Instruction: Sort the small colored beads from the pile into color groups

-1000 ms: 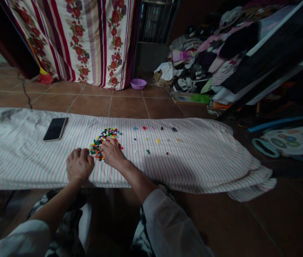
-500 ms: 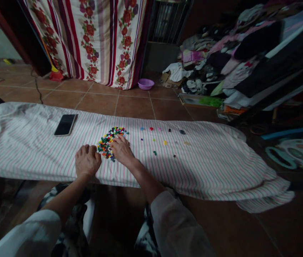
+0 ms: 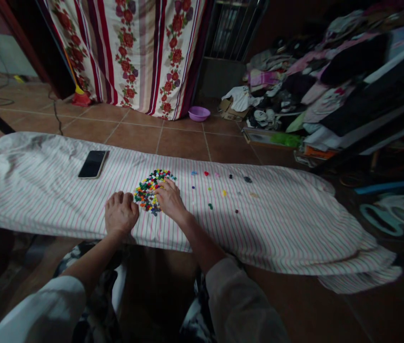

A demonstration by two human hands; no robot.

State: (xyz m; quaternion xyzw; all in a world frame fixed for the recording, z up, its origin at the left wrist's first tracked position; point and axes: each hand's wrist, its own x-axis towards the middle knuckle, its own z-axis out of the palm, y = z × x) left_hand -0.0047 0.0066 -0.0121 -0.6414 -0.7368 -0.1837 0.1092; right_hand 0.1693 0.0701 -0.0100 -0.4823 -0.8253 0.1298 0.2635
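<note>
A pile of small multicoloured pieces [image 3: 147, 200], perhaps beads, lies on the striped cloth [image 3: 276, 228]. My right hand [image 3: 171, 199] is over the pile's right side, its fingers apart and bent down to touch the pieces. Nothing shows held in it. At the pile's left edge my left hand [image 3: 121, 213] rests palm down with its fingers curled in; no object shows in them. Right of the pile, small groups sorted by colour lie in loose rows, among them red pieces [image 3: 206, 174], yellow pieces [image 3: 224, 193], dark green pieces [image 3: 210, 206] and dark grey pieces [image 3: 247, 179].
A phone [image 3: 93, 164] lies on the cloth to the left. Beyond the far edge are a floral curtain [image 3: 144, 57], a purple basin [image 3: 199, 113] on the tiled floor and a heap of clothes [image 3: 294, 85]. A light-coloured plastic item [image 3: 401, 214] stands at the right.
The view has shifted slightly, so the scene sits a little further right. My right hand stays at the pile, its fingers slightly moved among the pieces. My left hand keeps its place.
</note>
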